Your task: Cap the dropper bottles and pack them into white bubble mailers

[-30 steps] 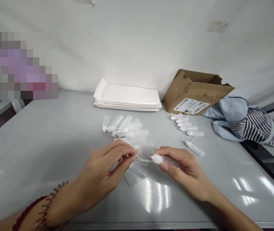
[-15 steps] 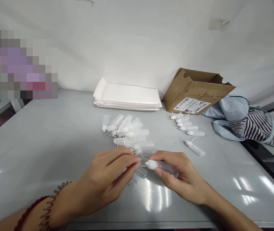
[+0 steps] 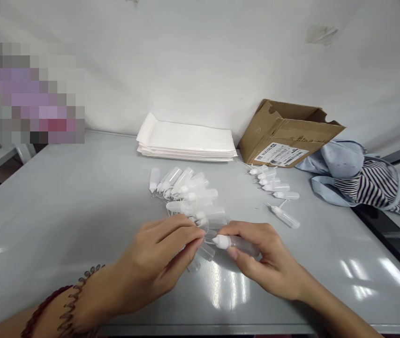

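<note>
Out left, the glossy grey surface (image 3: 62, 211) spreads wide to its edges; now the left hand (image 3: 157, 256), grip pinched tight on a thin white plastic strap (image 3: 210, 242); just right, a translucent white-nozzled plastic bottle (image 3: 234, 243) lies crosswise, nozzle facing that pinch, its body clasped by the right hand (image 3: 273, 265).

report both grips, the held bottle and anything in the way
Right grip holding translucent squeeze bottle. Left grip pinched ahead of its white nozzle, exact hold unclear. Loose bottles crowded near Left grip.
</note>
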The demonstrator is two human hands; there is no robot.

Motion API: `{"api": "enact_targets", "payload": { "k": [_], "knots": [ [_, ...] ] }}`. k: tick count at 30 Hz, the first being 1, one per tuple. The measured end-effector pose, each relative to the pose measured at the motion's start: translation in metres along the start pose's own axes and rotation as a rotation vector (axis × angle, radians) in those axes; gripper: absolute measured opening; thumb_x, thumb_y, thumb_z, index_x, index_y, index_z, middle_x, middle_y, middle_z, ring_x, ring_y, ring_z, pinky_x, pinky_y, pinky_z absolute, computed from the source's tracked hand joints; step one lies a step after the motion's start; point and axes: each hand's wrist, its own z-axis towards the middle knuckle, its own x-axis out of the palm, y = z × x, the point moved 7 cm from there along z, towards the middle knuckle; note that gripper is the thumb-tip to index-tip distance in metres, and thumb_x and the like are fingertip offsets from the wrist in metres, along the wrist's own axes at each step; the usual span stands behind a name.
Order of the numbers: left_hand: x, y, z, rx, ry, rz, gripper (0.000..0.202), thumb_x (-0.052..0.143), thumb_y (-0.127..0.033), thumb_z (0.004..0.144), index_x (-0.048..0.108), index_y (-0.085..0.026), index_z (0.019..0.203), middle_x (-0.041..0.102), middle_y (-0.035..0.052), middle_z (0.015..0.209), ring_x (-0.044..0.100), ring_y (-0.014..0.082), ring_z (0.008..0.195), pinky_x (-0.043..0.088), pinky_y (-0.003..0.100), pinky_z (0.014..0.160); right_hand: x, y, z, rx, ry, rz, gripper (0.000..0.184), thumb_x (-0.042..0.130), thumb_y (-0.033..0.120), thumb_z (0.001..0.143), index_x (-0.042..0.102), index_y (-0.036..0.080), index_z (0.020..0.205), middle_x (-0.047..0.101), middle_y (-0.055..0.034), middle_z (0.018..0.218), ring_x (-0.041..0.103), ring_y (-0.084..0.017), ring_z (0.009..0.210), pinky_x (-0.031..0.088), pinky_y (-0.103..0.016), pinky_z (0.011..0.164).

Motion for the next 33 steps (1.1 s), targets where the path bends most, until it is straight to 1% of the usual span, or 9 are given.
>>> {"api": "enact_targets", "payload": {
  "k": [2,6,13,17,20,25,28,30,33],
  "knots": [
    [0.0,0.0,-0.001,0.019,0.002,0.032,0.015,0.053,-0.007,0.09,0.06,-0.017,0.1,0.068,0.003,0.088,0.065,0.0132,0.077,0.056,0.024,0.067,0.0,-0.001,0.0,0.0,0.001,-0.013,0.018,0.05,0.021,0.086,0.063,0.017,0.098,0.068,-0.0028,0.078,0.059,-0.014,0.064,0.045,-0.023,0.055],
    [0.001,-0.005,-0.003,0.125,0.011,0.105,0.015,0.054,-0.006,0.089,0.059,-0.014,0.1,0.068,0.0043,0.086,0.065,0.015,0.078,0.055,0.026,0.067,0.001,-0.001,0.0,-0.009,0.012,-0.025,0.018,0.05,0.022,0.087,0.064,0.015,0.096,0.066,-0.0024,0.074,0.055,-0.012,0.059,0.043,-0.023,0.053],
    [0.004,-0.012,-0.001,0.215,0.068,0.157,0.022,0.044,0.003,0.087,0.059,-0.011,0.093,0.068,0.0056,0.079,0.064,0.0149,0.069,0.052,0.026,0.061,0.002,0.001,0.001,-0.02,0.023,-0.042,0.018,0.049,0.017,0.082,0.065,0.017,0.091,0.062,0.0001,0.069,0.048,-0.01,0.053,0.038,-0.021,0.05],
    [0.007,-0.017,-0.002,0.288,0.113,0.203,0.022,0.04,-0.001,0.089,0.06,-0.009,0.095,0.067,0.0086,0.079,0.064,0.0185,0.072,0.054,0.031,0.065,0.005,-0.001,0.001,-0.014,0.029,-0.078,0.016,0.048,0.016,0.077,0.06,0.017,0.087,0.044,0.006,0.055,0.035,-0.008,0.046,0.031,-0.021,0.046],
    [0.007,-0.021,0.0,0.321,0.129,0.229,0.026,0.036,-0.003,0.091,0.061,-0.009,0.093,0.067,0.0093,0.078,0.064,0.0207,0.077,0.053,0.033,0.071,0.009,-0.003,-0.001,0.0,0.04,-0.086,0.013,0.046,0.017,0.074,0.055,0.018,0.084,0.034,0.0078,0.054,0.028,-0.008,0.044,0.025,-0.022,0.043],
    [0.003,-0.026,0.003,0.35,0.11,0.233,0.03,0.033,-0.003,0.093,0.062,-0.008,0.087,0.066,0.0071,0.07,0.062,0.0196,0.07,0.052,0.033,0.069,0.013,-0.003,-0.003,-0.035,0.029,-0.09,0.012,0.045,0.017,0.072,0.051,0.019,0.082,0.031,0.0083,0.054,0.025,-0.008,0.043,0.023,-0.023,0.042],
    [0.006,-0.025,0.001,0.346,0.117,0.23,0.03,0.033,-0.003,0.093,0.062,-0.008,0.087,0.066,0.0075,0.071,0.061,0.0202,0.071,0.052,0.034,0.069,0.015,-0.003,-0.002,-0.044,0.026,-0.084,0.013,0.045,0.016,0.072,0.051,0.019,0.083,0.03,0.0087,0.054,0.026,-0.008,0.042,0.023,-0.023,0.041],
    [0.007,-0.022,0.0,0.315,0.104,0.211,0.027,0.036,-0.002,0.092,0.062,-0.008,0.089,0.067,0.008,0.076,0.062,0.0205,0.076,0.053,0.034,0.071,0.014,-0.003,-0.002,-0.039,0.02,-0.083,0.013,0.045,0.016,0.073,0.051,0.019,0.084,0.029,0.0089,0.054,0.026,-0.008,0.042,0.023,-0.022,0.042],
    [0.006,-0.017,0.001,0.211,0.063,0.15,0.02,0.043,-0.001,0.091,0.061,-0.01,0.092,0.067,0.0064,0.08,0.061,0.0185,0.08,0.053,0.032,0.074,0.01,-0.001,-0.004,-0.041,-0.003,-0.076,0.013,0.045,0.016,0.076,0.052,0.019,0.086,0.029,0.0094,0.053,0.027,-0.008,0.042,0.024,-0.022,0.042]
  ]
}}
